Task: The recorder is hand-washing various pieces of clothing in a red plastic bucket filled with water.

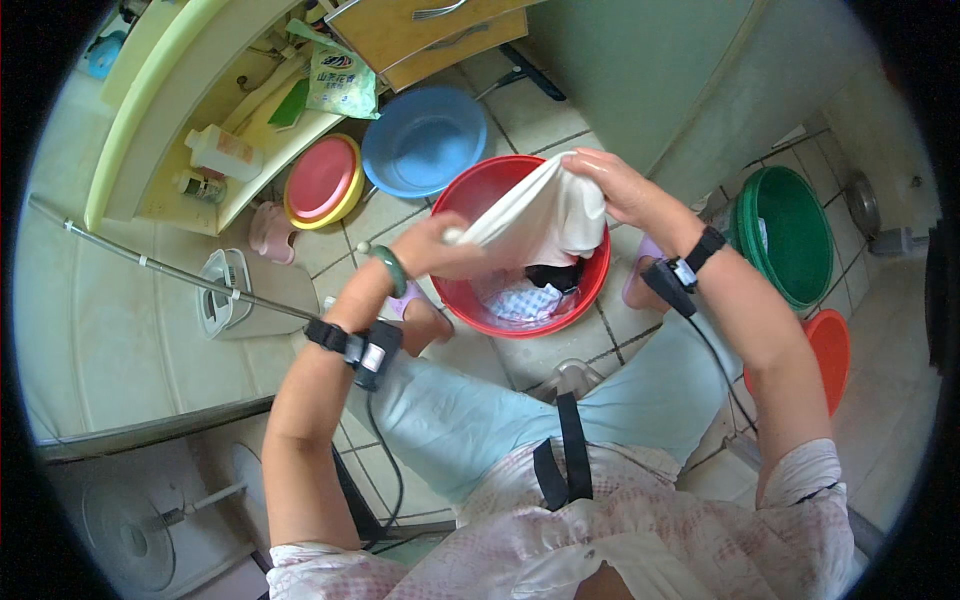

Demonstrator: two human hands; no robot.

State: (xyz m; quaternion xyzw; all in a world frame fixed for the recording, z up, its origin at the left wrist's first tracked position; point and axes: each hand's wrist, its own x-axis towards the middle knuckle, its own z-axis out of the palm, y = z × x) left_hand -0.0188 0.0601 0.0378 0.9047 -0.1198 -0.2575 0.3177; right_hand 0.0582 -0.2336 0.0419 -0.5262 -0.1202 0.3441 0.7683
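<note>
Hold white cloth (550, 215), probably soft, limp, by edges: clamped in right hand (610, 185); cannot tell grip of left hand (440, 248).

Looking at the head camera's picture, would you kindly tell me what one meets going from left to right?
White fan, white bin, pink basin, blue basin, white cloth, right hand gripping the cloth, green bucket.

Left hand (440, 249) blurred, black cloth (556, 277) partly hidden by white cloth (548, 218), drawers (415, 38) cut off above
</note>
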